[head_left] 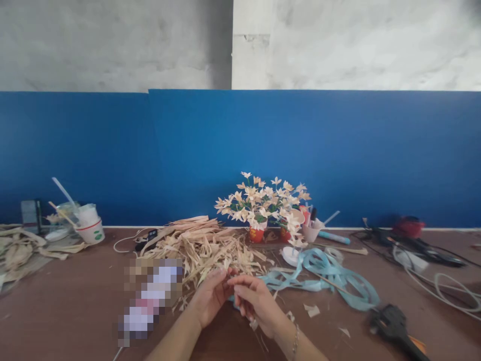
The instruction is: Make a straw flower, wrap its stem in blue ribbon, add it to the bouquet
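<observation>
My left hand (211,297) and my right hand (259,301) meet at the fingertips, low over the table in front of me. The fingers of both are curled into a pinch, and whatever lies between them is too small and blurred to name. Thin strands hang below the right palm. Just beyond my left hand spreads a heap of dry, pale husk strips (210,245). Light blue ribbon (330,276) lies in loops to the right of my right hand. Behind the hands stand pale artificial flowers (259,200) in small red pots (257,234).
At the left are a white cup (91,231) with sticks and more husk strips (22,250). A pixelated object (152,298) lies left of my hands. On the right are a black-handled tool (393,326), cables (439,296) and a red object (409,226). A blue partition (188,150) closes the back.
</observation>
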`<action>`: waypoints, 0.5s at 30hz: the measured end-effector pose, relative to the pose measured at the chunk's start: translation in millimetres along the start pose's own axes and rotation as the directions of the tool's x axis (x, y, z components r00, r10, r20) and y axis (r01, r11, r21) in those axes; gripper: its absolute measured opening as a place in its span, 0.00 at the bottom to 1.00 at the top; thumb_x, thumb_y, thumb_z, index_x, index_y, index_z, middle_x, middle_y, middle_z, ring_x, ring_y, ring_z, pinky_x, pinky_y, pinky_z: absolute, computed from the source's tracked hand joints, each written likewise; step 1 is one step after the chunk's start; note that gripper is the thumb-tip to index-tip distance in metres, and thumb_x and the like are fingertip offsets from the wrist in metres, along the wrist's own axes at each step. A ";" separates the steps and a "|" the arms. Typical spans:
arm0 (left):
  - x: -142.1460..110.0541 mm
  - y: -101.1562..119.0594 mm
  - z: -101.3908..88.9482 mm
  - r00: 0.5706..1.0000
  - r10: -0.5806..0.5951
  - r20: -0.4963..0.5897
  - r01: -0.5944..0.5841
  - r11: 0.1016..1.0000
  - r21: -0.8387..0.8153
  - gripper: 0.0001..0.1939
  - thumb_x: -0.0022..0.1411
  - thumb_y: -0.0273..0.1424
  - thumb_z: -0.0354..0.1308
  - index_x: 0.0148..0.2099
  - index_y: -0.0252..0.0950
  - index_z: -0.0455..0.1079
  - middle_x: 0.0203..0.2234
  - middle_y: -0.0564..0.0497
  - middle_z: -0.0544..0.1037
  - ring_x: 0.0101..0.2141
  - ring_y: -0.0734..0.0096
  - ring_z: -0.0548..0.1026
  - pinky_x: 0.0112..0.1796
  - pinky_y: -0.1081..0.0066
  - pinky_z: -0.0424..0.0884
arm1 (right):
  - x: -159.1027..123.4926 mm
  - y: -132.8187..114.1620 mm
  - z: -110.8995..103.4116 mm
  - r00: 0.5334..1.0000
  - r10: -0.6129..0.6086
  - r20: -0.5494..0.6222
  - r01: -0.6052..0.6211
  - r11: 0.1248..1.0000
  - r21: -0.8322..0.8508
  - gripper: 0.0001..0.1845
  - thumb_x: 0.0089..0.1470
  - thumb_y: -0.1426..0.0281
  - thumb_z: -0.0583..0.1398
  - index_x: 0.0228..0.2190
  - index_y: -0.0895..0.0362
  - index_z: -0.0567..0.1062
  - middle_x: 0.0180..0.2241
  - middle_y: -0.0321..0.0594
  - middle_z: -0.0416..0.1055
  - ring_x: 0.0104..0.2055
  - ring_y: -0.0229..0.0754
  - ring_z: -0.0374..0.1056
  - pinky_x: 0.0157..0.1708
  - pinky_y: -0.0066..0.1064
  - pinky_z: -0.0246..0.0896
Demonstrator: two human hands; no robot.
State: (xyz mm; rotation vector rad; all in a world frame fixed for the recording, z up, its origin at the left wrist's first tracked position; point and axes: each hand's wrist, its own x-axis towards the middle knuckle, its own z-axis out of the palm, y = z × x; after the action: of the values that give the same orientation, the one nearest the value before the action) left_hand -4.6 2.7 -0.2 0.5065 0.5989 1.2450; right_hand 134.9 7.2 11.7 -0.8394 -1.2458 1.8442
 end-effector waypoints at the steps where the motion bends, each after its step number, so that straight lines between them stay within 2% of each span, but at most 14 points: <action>1: 0.2 -0.3 0.1 1.000 0.007 -0.004 -0.007 1.000 0.002 0.07 0.52 0.30 0.60 0.33 0.32 0.71 0.32 0.47 0.76 0.28 0.70 0.73 0.32 0.70 0.69 | 0.1 -0.2 0.0 1.000 0.004 0.004 -0.004 1.000 -0.003 0.17 0.42 0.63 0.62 0.32 0.62 0.73 0.16 0.33 0.67 0.12 0.27 0.57 0.08 0.17 0.41; 15: -0.3 -1.6 2.7 0.999 0.033 -0.030 -0.033 0.999 0.004 0.06 0.51 0.29 0.60 0.32 0.31 0.71 0.31 0.47 0.76 0.28 0.70 0.73 0.32 0.70 0.69 | 1.3 -0.8 -1.1 1.000 0.019 -0.003 -0.019 1.000 -0.015 0.16 0.41 0.63 0.62 0.31 0.62 0.73 0.15 0.32 0.67 0.11 0.27 0.57 0.07 0.16 0.40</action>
State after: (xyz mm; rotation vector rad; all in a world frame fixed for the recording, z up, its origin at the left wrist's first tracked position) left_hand -1.7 2.0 0.7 0.5031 0.6199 1.2854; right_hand 135.3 9.1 12.0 -0.8644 -1.2555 1.8499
